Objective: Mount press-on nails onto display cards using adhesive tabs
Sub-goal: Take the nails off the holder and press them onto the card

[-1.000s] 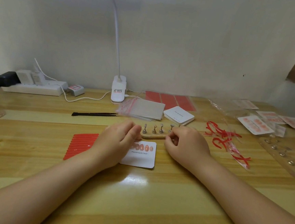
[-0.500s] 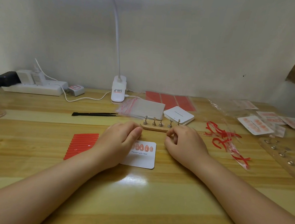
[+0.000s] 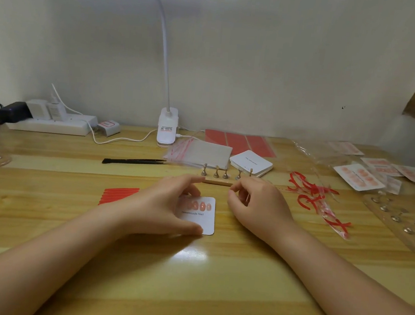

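Note:
A white display card (image 3: 204, 220) printed "Handmade Nail" lies on the wooden table (image 3: 190, 281) with several pink press-on nails (image 3: 202, 206) in a row near its top. My left hand (image 3: 164, 204) covers the card's left part, thumb along its lower edge and fingers arched over its top edge. My right hand (image 3: 254, 206) rests just right of the card with fingers curled; nothing shows between them. Behind both hands lies a wooden nail stand (image 3: 218, 182) with bare metal pegs. A red adhesive tab sheet (image 3: 118, 193) pokes out left of my left hand.
Black tweezers (image 3: 135, 161), zip bags (image 3: 199, 153), a stack of blank cards (image 3: 251, 162) and red sheets (image 3: 238, 141) lie behind. Red peeled strips (image 3: 315, 199), bagged cards (image 3: 357, 178) and a clear peg holder (image 3: 401, 224) fill the right. Lamp base (image 3: 167, 128) and power strip (image 3: 51, 124) stand at the back.
The wooden nail stand has slid away from me toward the back. My left thumb has spread down to the card's lower edge, and more of the card now shows.

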Motion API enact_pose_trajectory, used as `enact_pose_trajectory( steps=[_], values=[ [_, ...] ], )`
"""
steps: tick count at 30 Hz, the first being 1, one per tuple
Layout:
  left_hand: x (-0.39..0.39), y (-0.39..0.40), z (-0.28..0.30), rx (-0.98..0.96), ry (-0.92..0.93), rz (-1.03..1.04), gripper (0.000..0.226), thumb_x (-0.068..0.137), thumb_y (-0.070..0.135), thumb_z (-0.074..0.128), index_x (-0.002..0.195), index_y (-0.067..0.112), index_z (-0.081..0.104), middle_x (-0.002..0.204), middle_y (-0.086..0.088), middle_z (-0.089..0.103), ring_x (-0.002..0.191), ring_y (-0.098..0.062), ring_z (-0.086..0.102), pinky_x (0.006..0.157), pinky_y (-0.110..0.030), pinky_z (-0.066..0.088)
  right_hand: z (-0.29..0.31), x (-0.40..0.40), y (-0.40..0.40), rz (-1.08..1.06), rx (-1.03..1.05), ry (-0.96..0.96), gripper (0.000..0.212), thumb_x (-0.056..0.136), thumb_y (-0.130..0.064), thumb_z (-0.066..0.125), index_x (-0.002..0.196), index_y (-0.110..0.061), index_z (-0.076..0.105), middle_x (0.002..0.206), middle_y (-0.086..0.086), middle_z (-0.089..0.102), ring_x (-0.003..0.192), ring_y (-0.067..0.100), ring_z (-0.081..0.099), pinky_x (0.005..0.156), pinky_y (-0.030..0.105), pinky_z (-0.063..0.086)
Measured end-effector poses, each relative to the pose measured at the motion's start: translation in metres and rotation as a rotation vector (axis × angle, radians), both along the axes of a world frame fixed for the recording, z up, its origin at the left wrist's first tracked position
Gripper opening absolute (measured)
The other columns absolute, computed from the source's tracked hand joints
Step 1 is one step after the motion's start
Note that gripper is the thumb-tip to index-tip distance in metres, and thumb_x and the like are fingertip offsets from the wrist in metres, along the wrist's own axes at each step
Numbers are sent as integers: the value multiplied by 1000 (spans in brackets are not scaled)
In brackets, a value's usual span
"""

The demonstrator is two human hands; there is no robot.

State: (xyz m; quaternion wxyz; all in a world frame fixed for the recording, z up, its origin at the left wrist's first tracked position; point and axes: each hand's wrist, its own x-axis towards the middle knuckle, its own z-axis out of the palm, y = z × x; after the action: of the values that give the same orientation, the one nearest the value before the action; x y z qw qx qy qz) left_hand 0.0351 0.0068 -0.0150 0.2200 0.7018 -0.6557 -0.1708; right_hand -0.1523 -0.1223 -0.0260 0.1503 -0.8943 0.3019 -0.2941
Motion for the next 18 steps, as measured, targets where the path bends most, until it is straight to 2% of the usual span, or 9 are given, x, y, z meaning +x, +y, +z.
enact_pose_trajectory(
  steps=[2,5,9,12,15,18],
  values=[
    [0,1,-1,-45,37,3,103,58,61,77,143,52,20,119,33,41,120,7,39,106,-26,38,0,2,4,16,36,-57,13,89,-28,60,84,-20,69,69,-9,60,69,9,53,64,28,44],
    [-3,1,-2,-205,4,-27,105,62,53,81,145,49,17,123,30,38,123,3,38,106,-26,37,0,7,13,82,237,-151,19,90,-35,62,82,-22,74,67,-8,66,63,4,58,59,23,44],
    [-10,1,-7,-419,-19,-71,104,65,33,88,148,30,23,125,10,41,121,-4,41,103,-22,39,2,12,19,186,554,-301,15,91,-25,65,83,-18,76,75,1,72,71,16,65,70,35,53],
    [-14,0,-9,-481,-8,-61,104,64,27,89,147,23,25,130,3,41,122,-5,41,104,-23,39,3,11,17,198,624,-340,11,89,-21,68,81,-20,75,71,-8,70,65,0,61,67,23,51],
    [-20,0,-6,-478,202,54,96,69,41,79,147,23,25,133,2,46,121,-5,50,100,-22,44,3,11,14,193,711,-404,11,90,-20,67,81,-17,72,72,-8,71,64,0,63,63,17,50],
    [-23,-2,0,-421,629,244,91,67,44,74,144,25,31,114,2,69,103,-9,67,89,-34,55,2,11,13,208,736,-441,12,92,-20,65,82,-15,70,72,-7,72,63,1,64,59,14,47]
  ],
)
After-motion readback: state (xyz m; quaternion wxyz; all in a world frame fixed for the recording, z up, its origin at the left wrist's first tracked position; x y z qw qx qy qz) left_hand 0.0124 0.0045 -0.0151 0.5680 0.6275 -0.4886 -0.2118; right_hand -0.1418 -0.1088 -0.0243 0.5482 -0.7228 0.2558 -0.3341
